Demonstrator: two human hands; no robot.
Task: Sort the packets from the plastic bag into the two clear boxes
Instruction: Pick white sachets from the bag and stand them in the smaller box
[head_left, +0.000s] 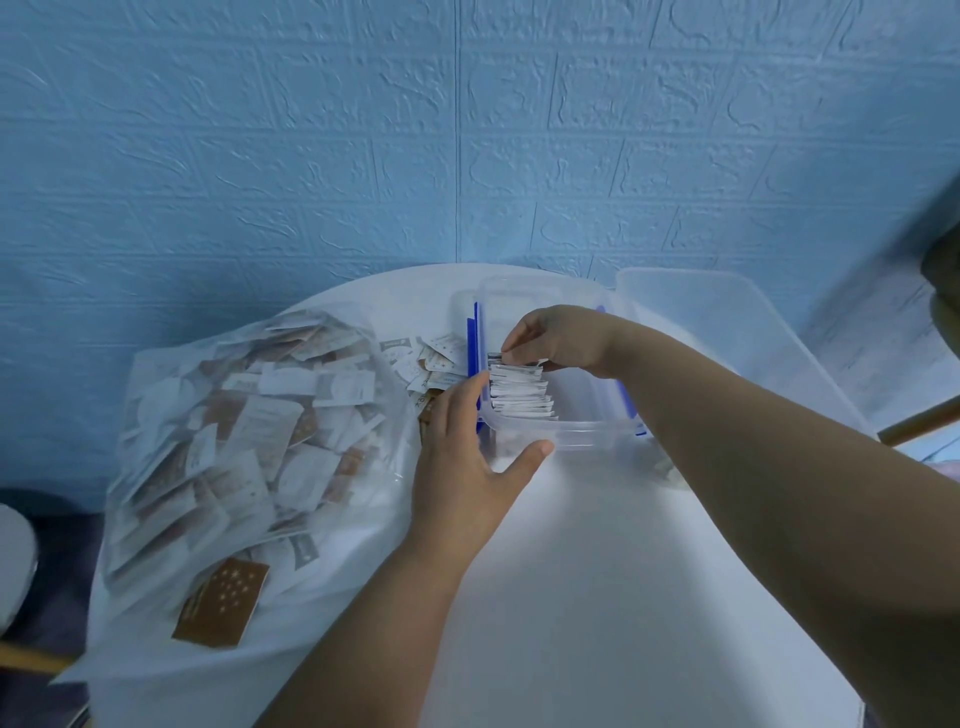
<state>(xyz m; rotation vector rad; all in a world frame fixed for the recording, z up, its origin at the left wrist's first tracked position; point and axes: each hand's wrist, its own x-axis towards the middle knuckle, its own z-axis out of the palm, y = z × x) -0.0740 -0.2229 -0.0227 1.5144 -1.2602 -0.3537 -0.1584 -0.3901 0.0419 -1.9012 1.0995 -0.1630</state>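
Packets (249, 415), white and brown, fill the clear bag (156, 519) that sprawls over the left side of your round white table (597, 597), and one brown packet (221, 605) with pale dots shows through the plastic near the bag's front edge. At the bag's far right end, loose packets (436, 358) lie on the table between the bag and the box (571, 431). Your left hand (467, 457) comes up from the near edge and braces the box's near-left corner: its fingers are straight and close together, laid against the left wall with the tips at the rim, and the thumb is spread wide from them, its tip touching the near wall. The box is clear, with blue clips (471, 338) on its sides. Inside it, a row (519, 395) of white packets stands on edge along the left wall. Your right hand (561, 338) reaches over the box from the right with its fingers curled, thumb and fingertips pinched on the far end of that row. Just beside the box on the right sits a second box (727, 332), also clear, at the table's far right edge; you cannot tell from here what it holds. A blue embossed wall (467, 130) rises behind the table, and a wooden bar (919, 423) shows at the right border of the view
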